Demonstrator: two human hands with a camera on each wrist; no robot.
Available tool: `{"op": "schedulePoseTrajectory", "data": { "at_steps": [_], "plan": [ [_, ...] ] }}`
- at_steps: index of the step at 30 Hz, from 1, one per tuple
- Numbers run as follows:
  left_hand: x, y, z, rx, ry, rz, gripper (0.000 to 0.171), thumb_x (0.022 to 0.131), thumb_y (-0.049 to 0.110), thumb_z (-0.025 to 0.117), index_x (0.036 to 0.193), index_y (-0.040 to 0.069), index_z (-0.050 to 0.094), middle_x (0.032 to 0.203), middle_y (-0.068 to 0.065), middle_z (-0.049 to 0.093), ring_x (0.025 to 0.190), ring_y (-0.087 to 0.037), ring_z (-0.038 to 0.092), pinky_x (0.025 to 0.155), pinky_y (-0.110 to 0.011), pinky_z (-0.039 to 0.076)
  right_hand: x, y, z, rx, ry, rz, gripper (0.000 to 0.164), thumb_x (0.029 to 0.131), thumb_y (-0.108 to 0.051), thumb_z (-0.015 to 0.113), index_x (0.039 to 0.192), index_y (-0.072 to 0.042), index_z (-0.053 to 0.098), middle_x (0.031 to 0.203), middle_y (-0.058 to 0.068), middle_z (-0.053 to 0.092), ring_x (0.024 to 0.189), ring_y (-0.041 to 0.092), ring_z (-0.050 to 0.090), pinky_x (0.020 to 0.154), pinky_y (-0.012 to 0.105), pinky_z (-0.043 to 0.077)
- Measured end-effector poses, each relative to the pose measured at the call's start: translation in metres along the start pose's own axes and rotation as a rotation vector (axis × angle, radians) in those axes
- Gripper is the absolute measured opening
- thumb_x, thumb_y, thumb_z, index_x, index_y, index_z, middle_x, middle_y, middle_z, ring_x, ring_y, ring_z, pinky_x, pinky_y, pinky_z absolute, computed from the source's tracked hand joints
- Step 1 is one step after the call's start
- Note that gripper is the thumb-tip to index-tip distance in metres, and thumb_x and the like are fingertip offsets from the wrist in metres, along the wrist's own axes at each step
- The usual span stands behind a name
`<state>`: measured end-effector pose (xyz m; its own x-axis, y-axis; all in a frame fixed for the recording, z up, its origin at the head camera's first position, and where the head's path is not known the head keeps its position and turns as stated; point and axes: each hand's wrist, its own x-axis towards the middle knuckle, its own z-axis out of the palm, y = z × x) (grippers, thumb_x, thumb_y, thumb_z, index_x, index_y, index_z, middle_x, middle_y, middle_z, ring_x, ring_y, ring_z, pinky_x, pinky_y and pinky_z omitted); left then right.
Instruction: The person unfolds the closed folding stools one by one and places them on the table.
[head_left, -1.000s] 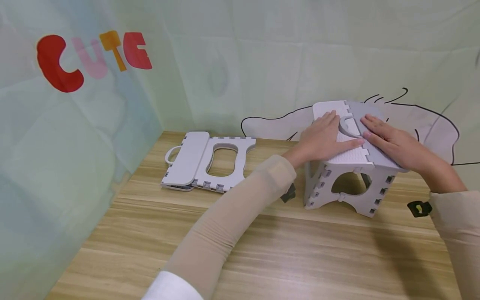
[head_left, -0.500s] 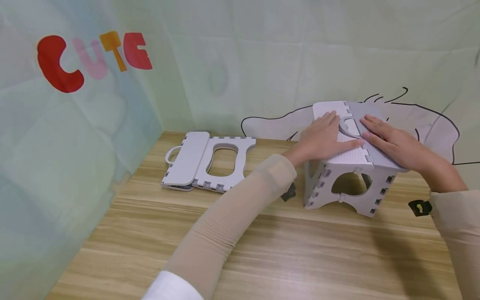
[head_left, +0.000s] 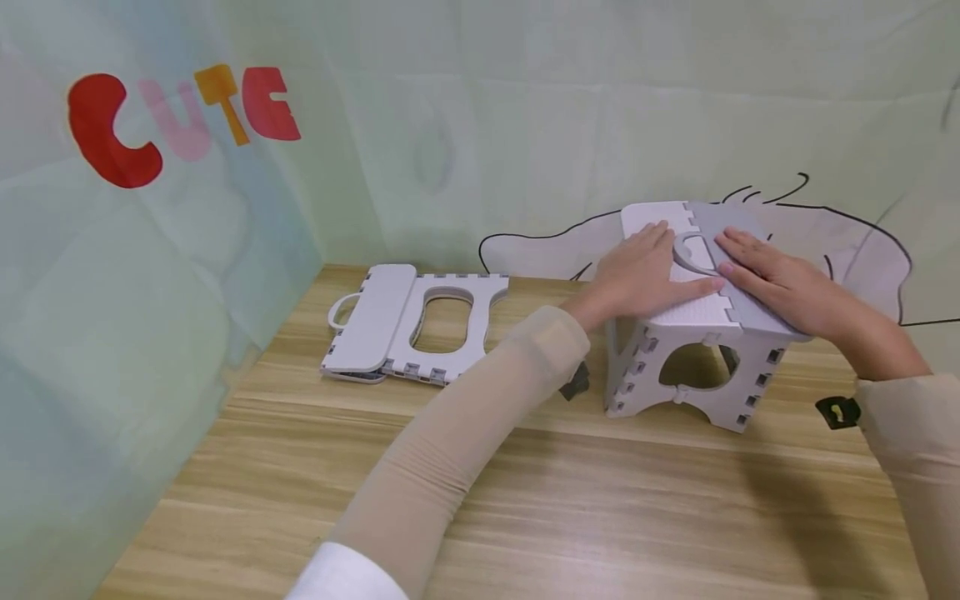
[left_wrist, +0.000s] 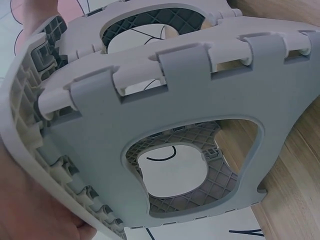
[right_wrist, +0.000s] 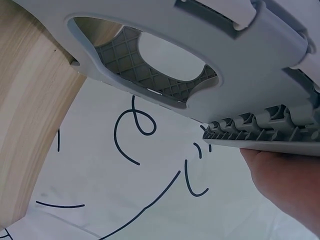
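An unfolded white and grey folding stool (head_left: 693, 408) stands upright on the table at the right in the head view. My left hand (head_left: 637, 271) lies on the white half of its top, fingers straight and thumb reaching toward the seam. On the grey half rests my right hand (head_left: 787, 287), flat with fingers extended. Between the two hands is the stool's grey loop handle (head_left: 686, 254). Seen from the side in the left wrist view, the stool's grey side panel (left_wrist: 100, 135) has a large oval opening. In the right wrist view my right hand (right_wrist: 285, 185) sits against the top's outer face.
A second folding stool (head_left: 375, 321), folded flat, lies on the wooden table (head_left: 525, 517) to the left; my left sleeve partly covers it. A printed cloth (head_left: 465, 150) hangs behind and at the left of the table, close behind the standing stool.
The head view has shifted very slightly. Both hands stay on the stool's top, and neither stool has visibly moved on the table.
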<state>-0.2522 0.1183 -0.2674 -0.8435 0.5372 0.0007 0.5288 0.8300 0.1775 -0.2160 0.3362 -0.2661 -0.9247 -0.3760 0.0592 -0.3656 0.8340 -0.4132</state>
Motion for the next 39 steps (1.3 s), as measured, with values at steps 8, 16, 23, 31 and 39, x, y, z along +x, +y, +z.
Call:
{"op": "schedulePoseTrajectory", "data": {
  "at_steps": [8,16,23,31,39],
  "plan": [
    [0.002,-0.001,0.0,-0.031,0.037,0.01,0.104,0.087,0.084,0.032,0.16,0.011,0.018,0.165,0.001,0.017,0.149,-0.01,0.016,0.117,-0.023,0.019,0.0,0.001,-0.001,-0.008,0.027,-0.009,0.06,0.108,-0.035,0.039,0.159,-0.007,0.022,0.163,0.02,0.013,0.148,0.043,0.008,0.112,0.071,0.011],
    [-0.003,-0.004,-0.004,-0.106,0.069,-0.008,0.1,0.088,0.084,0.031,0.16,0.016,0.018,0.165,0.006,0.016,0.15,-0.008,0.007,0.119,-0.028,0.017,-0.002,-0.007,-0.006,-0.01,0.031,0.014,0.063,0.108,-0.037,0.04,0.159,-0.007,0.02,0.162,0.024,0.014,0.146,0.049,0.011,0.111,0.071,0.013],
    [-0.008,-0.01,-0.01,-0.128,0.122,-0.059,0.094,0.09,0.082,0.029,0.16,0.021,0.02,0.164,0.007,0.018,0.149,-0.007,0.012,0.117,-0.031,0.026,-0.005,-0.02,-0.011,-0.035,0.057,0.031,0.062,0.109,-0.038,0.037,0.159,-0.006,0.019,0.159,0.028,0.019,0.144,0.052,0.016,0.111,0.071,0.015],
    [-0.017,-0.025,-0.016,-0.166,0.126,-0.087,0.091,0.09,0.082,0.026,0.161,0.025,0.018,0.165,0.008,0.013,0.149,-0.007,0.009,0.118,-0.032,0.023,-0.006,-0.046,-0.013,-0.083,0.051,0.001,0.063,0.109,-0.039,0.038,0.16,-0.008,0.017,0.161,0.025,0.018,0.145,0.049,0.016,0.111,0.07,0.016],
    [-0.025,-0.05,-0.019,-0.203,0.158,-0.076,0.085,0.093,0.078,0.03,0.16,0.026,0.022,0.163,0.007,0.024,0.147,-0.01,0.021,0.116,-0.037,0.031,-0.006,-0.07,-0.009,-0.099,0.045,-0.051,0.065,0.107,-0.043,0.041,0.16,-0.011,0.02,0.161,0.021,0.023,0.143,0.048,0.023,0.107,0.07,0.025]
  ]
}}
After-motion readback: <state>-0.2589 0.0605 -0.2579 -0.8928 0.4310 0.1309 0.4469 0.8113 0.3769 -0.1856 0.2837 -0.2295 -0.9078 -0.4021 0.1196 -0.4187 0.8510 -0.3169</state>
